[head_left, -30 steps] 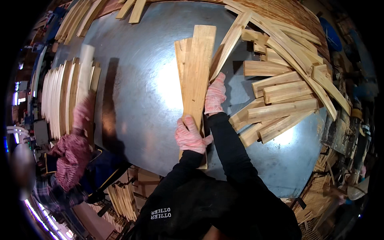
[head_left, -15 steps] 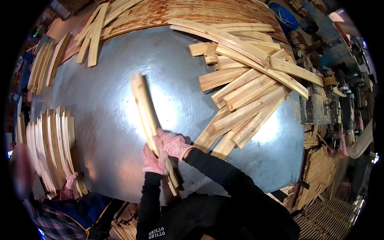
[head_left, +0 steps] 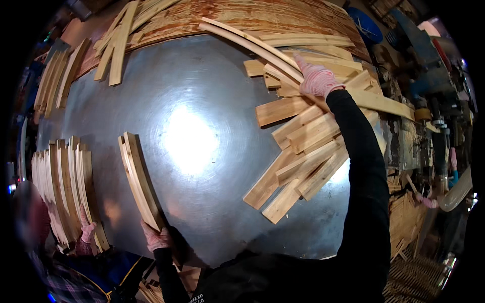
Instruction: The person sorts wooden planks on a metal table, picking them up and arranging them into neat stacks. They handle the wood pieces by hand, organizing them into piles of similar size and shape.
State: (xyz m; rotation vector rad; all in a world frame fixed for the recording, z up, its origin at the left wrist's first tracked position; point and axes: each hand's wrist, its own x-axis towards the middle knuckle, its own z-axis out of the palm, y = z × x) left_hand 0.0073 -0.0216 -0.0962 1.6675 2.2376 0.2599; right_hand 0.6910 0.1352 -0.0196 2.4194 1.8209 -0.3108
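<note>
My left hand (head_left: 155,237), in a pink-and-white knit glove, is closed around the near end of a narrow bundle of wooden strips (head_left: 136,177). The bundle stands on edge on the metal tabletop (head_left: 202,207), left of the middle. My right hand (head_left: 319,80), gloved alike, is stretched out to the wood pile at the far right. Its fingers are closed on long wooden strips (head_left: 252,46) whose far ends point to the upper left. Beneath that hand and forearm lie several shorter wooden boards (head_left: 313,134), partly hidden by the sleeve.
At the left, a row of wooden strips (head_left: 63,189) stands on edge, with a co-worker's gloved hand (head_left: 88,230) on it. More strips (head_left: 118,48) lie crossed at the far left, by a rough plywood sheet (head_left: 222,25). Machinery (head_left: 424,96) lines the right edge.
My left hand has moved left with its bundle of strips. My right hand has let go of that bundle, reached far right and taken hold of long strips on the pile.
</note>
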